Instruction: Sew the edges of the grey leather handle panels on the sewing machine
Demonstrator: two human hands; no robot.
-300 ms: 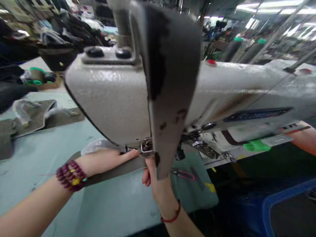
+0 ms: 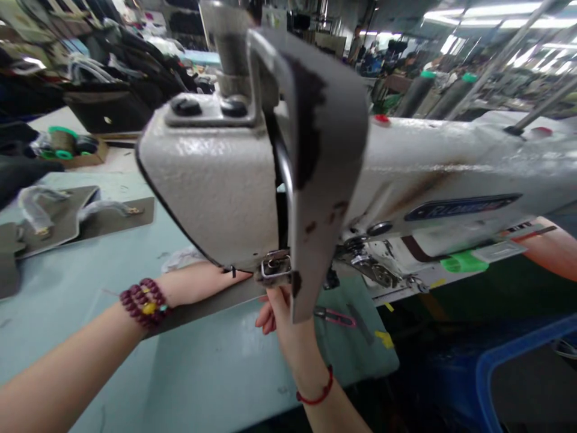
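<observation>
A grey sewing machine (image 2: 216, 192) fills the middle of the view. My left hand (image 2: 202, 281), with a bead bracelet on its wrist, lies flat on a long grey strip of material (image 2: 211, 307) that runs under the machine head; its fingertips are hidden beneath the head. My right hand (image 2: 279, 313) reaches up from below, fingers closed on the lower end of a grey curved strap piece (image 2: 324, 180) with a metal buckle (image 2: 274, 266). The strap piece rises in front of the machine.
Pink-handled thread snips (image 2: 336, 317) lie on the pale green table (image 2: 112, 343) right of my hand. Grey cut pieces with wrapped hardware (image 2: 67, 216) sit at far left. Thread spools (image 2: 63, 144) stand behind. A blue bin (image 2: 518, 373) is at lower right.
The view has shifted slightly; both hands sit a little higher and to the right in the picture, still on the strip and the strap piece.
</observation>
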